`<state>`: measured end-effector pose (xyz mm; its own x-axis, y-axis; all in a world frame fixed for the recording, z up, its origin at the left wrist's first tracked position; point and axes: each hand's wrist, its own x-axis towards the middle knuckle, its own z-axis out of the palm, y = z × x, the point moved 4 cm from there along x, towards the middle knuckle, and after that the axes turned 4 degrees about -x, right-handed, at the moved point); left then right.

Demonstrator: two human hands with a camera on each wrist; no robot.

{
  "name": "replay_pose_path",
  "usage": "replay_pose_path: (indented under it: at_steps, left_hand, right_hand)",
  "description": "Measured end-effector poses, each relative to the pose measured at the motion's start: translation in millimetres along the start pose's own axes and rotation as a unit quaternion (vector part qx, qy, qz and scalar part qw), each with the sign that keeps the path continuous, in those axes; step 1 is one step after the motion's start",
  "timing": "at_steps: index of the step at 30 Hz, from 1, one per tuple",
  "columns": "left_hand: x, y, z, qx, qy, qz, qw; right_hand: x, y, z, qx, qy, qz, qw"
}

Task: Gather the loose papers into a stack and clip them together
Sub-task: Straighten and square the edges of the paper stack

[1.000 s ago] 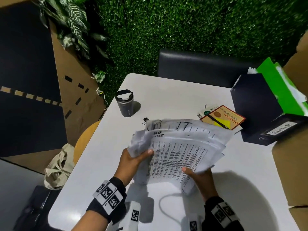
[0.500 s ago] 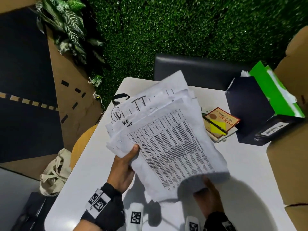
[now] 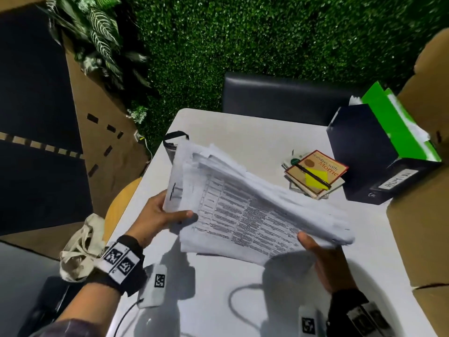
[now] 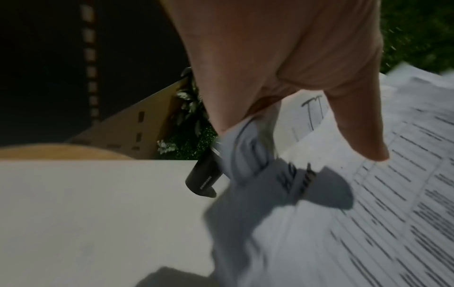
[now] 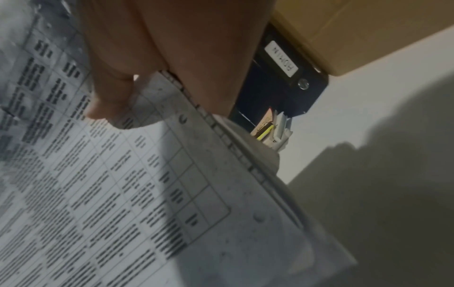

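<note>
Since half a second ago the papers (image 3: 243, 203) have tipped down from a near-upright fan into a flatter, sloping bundle held above the white table (image 3: 243, 132) at the centre of the head view, their far ends now covering most of the dark travel mug (image 3: 171, 142) at upper left of the tabletop. At left of centre the left hand (image 3: 155, 220) clamps the bundle's left end, thumb lying on the top printed sheet and fingers hidden beneath; the left wrist view shows the thumb (image 4: 363, 136) pressed on the sheet beside a handwritten mark. Lower right of centre, the right hand (image 3: 325, 261) grips the near right corner, thumb on top and the fingers under the sheets out of sight. The sheet edges are still uneven and stepped. Farther right on the table lie a small stack of books (image 3: 315, 173) with a pen (image 3: 313, 175) across the top one, and beyond them a dark binder (image 3: 364, 154) beside green folders (image 3: 393, 122).
</note>
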<state>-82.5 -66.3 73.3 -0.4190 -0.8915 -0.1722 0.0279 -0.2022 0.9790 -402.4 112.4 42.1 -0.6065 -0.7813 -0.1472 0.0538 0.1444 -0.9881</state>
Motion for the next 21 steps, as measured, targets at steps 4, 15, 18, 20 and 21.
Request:
replay_pose_path:
  at_steps: [4, 15, 18, 20, 21]
  left_hand:
    - [1.8, 0.4, 3.0, 0.028, 0.001, 0.013, 1.000]
    - [-7.7, -66.6, 26.2, -0.011, -0.024, -0.075, 0.997]
    - [-4.4, -70.9, 27.9, -0.045, -0.008, -0.075, 0.996]
    - [-2.2, -75.9, 28.7, -0.046, -0.006, -0.084, 0.995]
    - [-1.5, -79.4, 29.2, -0.044, -0.008, -0.088, 0.995]
  right_hand:
    - [-13.6, 2.6, 3.0, -0.018, -0.037, 0.010, 0.999]
    - [-4.9, 66.5, -6.8, -0.042, -0.070, 0.100, 0.992]
    - [-0.9, 49.4, -1.7, -0.035, -0.045, 0.066, 0.996]
    - [3.5, 49.7, -3.1, -0.009, -0.031, 0.066, 0.997]
    - [5.6, 52.8, -5.6, 0.017, -0.029, 0.074, 0.997]
